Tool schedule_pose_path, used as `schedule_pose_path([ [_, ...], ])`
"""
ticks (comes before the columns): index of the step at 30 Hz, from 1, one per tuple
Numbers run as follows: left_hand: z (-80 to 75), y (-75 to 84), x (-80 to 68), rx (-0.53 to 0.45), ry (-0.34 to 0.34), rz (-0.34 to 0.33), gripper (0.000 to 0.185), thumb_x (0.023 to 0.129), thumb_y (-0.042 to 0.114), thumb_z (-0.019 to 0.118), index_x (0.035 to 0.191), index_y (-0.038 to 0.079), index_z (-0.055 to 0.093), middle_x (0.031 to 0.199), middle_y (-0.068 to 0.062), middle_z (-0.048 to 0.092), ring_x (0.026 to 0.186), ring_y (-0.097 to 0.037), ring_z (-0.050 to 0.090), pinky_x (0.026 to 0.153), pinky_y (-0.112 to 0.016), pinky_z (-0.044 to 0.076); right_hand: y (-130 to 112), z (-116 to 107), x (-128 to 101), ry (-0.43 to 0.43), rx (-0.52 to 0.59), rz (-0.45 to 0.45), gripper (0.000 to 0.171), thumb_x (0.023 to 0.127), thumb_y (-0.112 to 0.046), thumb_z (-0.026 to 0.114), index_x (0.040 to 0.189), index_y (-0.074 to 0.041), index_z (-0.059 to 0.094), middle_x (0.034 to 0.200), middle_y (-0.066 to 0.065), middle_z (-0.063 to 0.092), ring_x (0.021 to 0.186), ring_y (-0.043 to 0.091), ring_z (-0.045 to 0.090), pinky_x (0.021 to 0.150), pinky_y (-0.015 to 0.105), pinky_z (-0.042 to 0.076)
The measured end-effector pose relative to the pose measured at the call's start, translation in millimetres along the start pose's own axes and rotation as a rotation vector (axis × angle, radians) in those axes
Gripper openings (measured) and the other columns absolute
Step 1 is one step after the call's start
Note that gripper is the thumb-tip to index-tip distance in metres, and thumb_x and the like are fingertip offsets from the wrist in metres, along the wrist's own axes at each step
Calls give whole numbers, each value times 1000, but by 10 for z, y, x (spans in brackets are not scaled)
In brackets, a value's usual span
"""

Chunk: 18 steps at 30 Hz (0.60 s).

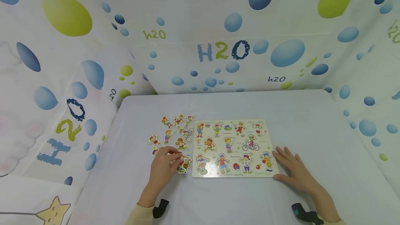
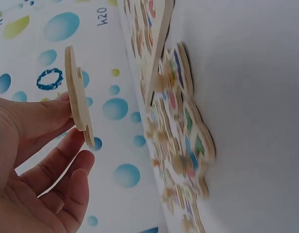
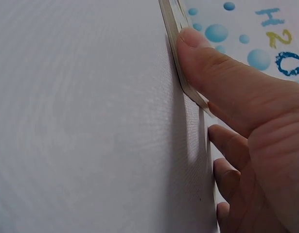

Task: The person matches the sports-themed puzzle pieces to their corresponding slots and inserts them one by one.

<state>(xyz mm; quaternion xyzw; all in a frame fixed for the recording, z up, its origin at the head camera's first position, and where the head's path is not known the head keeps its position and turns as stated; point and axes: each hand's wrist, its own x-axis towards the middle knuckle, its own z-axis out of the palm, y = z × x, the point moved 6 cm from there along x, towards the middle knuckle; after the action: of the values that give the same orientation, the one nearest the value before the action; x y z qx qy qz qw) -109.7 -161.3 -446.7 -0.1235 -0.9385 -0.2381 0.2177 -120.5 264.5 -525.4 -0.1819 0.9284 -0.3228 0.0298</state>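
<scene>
My left hand [image 1: 163, 169] pinches a flat wooden puzzle piece [image 2: 77, 97] between thumb and fingers, raised above the table. In the left wrist view the piece is seen edge-on, so its picture is hidden. Just below lie loose puzzle pieces [image 2: 190, 131] with small round knobs, some overlapping. A wooden puzzle board [image 1: 212, 155] with several sports figures lies to the right of them. My right hand [image 1: 295, 171] rests at the board's right edge with fingers spread. Its thumb [image 3: 194, 53] touches the board's near corner.
More loose pieces, among them a bicycle piece [image 1: 186, 134] and a batter piece [image 1: 168, 136], lie left of the board. A white cloth [image 1: 234, 200] covers the table. A curtain [image 1: 187, 9] with blue and green spots hangs behind. Black wrist devices [image 1: 160, 208] show at both wrists.
</scene>
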Motion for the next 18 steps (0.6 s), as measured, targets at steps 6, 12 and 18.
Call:
schedule_pose_path([
  [6,124,145,65,-13,-10,36,17,68,6,87,84,6,80,91,-1,66,89,-19,59,66,-29,50,-13,-5,8,5,-3,-11,79,79,-38,77,145,-7,46,152,26,36,146,46,16,115,66,2],
  [12,244,238,94,-50,-47,41,16,70,7,86,85,6,80,91,-2,65,87,-18,57,66,-28,50,-7,-18,12,12,-15,-1,79,78,-39,78,144,-7,47,152,26,37,146,45,18,114,67,5],
  [18,356,300,107,-40,-65,67,16,70,10,86,85,7,80,91,-1,65,89,-17,58,69,-29,51,-6,-11,-1,23,-14,-11,79,78,-39,78,145,-7,47,152,25,37,148,41,16,116,64,3],
])
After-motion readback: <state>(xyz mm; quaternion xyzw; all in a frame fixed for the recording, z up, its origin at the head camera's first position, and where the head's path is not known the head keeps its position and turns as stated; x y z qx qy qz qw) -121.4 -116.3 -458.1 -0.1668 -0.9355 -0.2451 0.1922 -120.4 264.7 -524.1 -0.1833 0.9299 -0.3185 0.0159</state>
